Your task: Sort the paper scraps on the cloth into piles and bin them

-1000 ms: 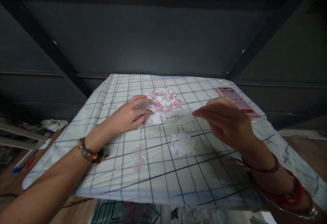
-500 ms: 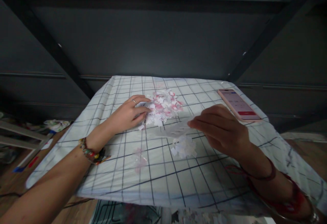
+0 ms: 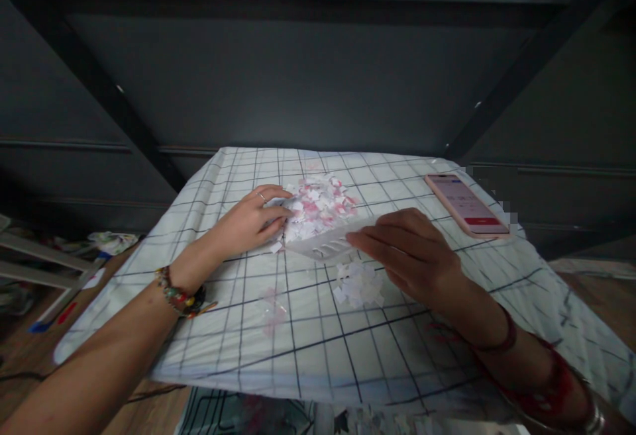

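Note:
My left hand [image 3: 256,220], a ring on one finger, rests with fingers apart against the left side of a heap of white and pink paper scraps [image 3: 322,203]. My right hand [image 3: 415,246] pinches a thin, translucent white plastic sheet with slots [image 3: 320,244] by its right end. This sheet is tilted along the near side of the heap, and its exact kind is unclear. Just below it lies a smaller pile of white paper scraps [image 3: 358,284]. A crumpled clear and pinkish scrap [image 3: 273,312] is on the cloth nearer to me.
A checked cloth [image 3: 199,349] covers the table. Towards the right edge lies a phone in a pink case [image 3: 467,205], screen lit. Behind the table stands a dark panelled wall [image 3: 298,84]. A white chair [image 3: 44,273] is on the floor at left.
My right hand has moved a little left with the plastic sheet, whose slots now show more clearly close to the big heap. My left hand has stayed in place.

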### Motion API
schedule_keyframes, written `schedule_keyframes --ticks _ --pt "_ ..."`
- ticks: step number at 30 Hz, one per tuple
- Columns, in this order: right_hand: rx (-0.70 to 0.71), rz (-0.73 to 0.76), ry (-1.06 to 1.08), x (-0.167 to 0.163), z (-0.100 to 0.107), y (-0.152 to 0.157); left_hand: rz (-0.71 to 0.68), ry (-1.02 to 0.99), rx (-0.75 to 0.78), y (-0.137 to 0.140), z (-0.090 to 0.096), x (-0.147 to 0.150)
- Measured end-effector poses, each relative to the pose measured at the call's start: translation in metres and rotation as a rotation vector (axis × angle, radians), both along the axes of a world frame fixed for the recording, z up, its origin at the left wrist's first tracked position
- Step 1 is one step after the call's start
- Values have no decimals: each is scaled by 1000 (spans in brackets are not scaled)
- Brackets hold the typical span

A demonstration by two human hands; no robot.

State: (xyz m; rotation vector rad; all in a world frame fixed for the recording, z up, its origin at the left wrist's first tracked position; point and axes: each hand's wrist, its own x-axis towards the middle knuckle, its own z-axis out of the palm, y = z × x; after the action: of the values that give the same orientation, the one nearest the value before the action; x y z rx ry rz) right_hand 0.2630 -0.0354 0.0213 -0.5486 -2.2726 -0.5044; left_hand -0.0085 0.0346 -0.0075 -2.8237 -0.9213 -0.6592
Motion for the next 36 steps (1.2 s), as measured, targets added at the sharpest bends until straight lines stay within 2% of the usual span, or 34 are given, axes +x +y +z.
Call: schedule_keyframes --ticks 5,10,13,17,20,23,26,28,31,36 --pt "7 27 -82 0 3 -2 -4 -3 0 1 -2 -1" --pt "-53 37 -27 10 7 -9 14 6 -20 1 -3 -1" --pt "-13 -7 -4 6 5 -7 3 8 -14 0 -2 0" --pt "48 38 -46 -4 2 -4 6 5 -8 1 -2 0" --pt "-3 74 -40 -1 5 -6 -3 3 2 1 -2 0" --pt "-38 36 1 1 6 -8 -14 -3 3 1 -3 -1" --pt "32 -8 16 -3 3 -5 -6 -5 -4 1 -4 -1" --pt "81 21 -14 -7 0 -2 -1 -7 -6 1 -3 -1" --pt "51 82 -29 -6 1 -4 -6 -14 4 1 -2 -1" --pt "-9 -17 44 5 5 -9 5 4 -12 1 -2 -2"
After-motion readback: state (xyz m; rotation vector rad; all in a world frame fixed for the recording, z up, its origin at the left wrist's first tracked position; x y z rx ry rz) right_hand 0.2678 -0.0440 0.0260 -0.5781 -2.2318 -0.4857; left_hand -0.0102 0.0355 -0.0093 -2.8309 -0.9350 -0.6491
